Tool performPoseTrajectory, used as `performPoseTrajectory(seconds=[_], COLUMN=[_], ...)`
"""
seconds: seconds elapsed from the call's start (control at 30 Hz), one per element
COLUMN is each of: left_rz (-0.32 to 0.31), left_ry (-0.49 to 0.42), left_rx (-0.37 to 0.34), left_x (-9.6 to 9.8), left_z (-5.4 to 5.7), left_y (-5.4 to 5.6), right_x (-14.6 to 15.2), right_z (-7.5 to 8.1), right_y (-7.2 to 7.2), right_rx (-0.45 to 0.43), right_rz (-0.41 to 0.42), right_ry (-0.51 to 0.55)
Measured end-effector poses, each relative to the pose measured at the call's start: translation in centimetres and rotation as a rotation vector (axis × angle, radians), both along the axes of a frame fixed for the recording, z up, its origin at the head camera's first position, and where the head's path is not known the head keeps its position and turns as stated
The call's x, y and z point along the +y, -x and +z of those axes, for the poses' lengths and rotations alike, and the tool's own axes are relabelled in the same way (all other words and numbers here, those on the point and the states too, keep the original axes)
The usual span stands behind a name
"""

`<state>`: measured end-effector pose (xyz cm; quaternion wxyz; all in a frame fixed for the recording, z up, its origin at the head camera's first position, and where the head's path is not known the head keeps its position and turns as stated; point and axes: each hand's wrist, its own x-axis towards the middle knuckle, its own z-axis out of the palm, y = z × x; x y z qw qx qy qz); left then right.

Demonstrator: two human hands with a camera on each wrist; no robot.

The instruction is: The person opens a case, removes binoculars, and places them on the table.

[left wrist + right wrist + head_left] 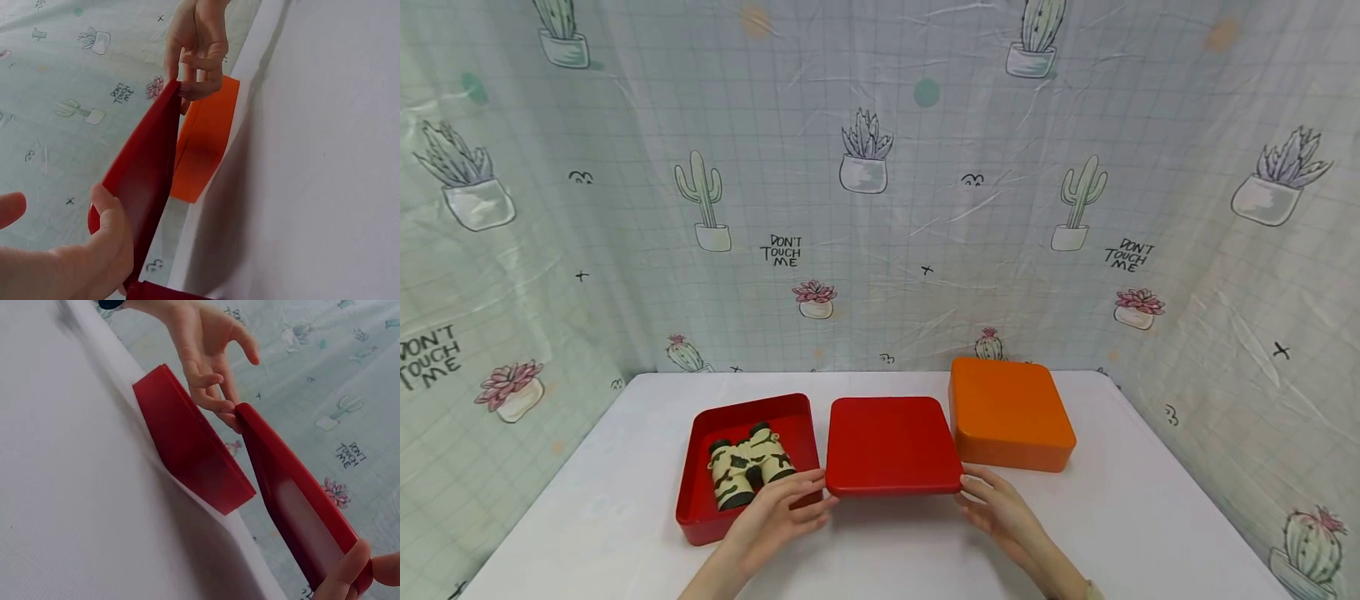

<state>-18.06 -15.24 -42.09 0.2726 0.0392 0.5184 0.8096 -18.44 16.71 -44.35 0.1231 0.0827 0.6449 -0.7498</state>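
A shallow red lid [891, 446], hollow side down, is held above the table between both hands. At its near left corner, the fingers of my left hand [778, 517] hold the rim, with the thumb apart from the lid in the right wrist view. My right hand [1000, 512] holds the near right corner, fingers under the rim and thumb by the edge in the right wrist view. Left of the lid stands an open red box [700, 450]; toy-like camouflage binoculars [730, 471] lie in it, partly behind my left hand.
An orange box [1011, 408] with its top covered stands at the back right, close to the lid. The white table [1150, 533] ends at a cactus-print curtain [895, 233] behind and at both sides.
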Motion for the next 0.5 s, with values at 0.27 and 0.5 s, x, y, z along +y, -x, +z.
performPoseTrajectory(seconds=[0.27, 0.5], left_rz=[-0.002, -0.031], left_ry=[-0.063, -0.184], left_rx=[-0.026, -0.059], left_x=[0.67, 0.81], left_z=[-0.14, -0.57], left_y=[0.26, 0.43], right_x=[0.55, 0.84], right_z=[0.04, -0.08], right_y=[0.23, 0.53], right_rx=[-0.001, -0.008], right_rz=[0.025, 0.024], right_ry=[0.060, 0.122])
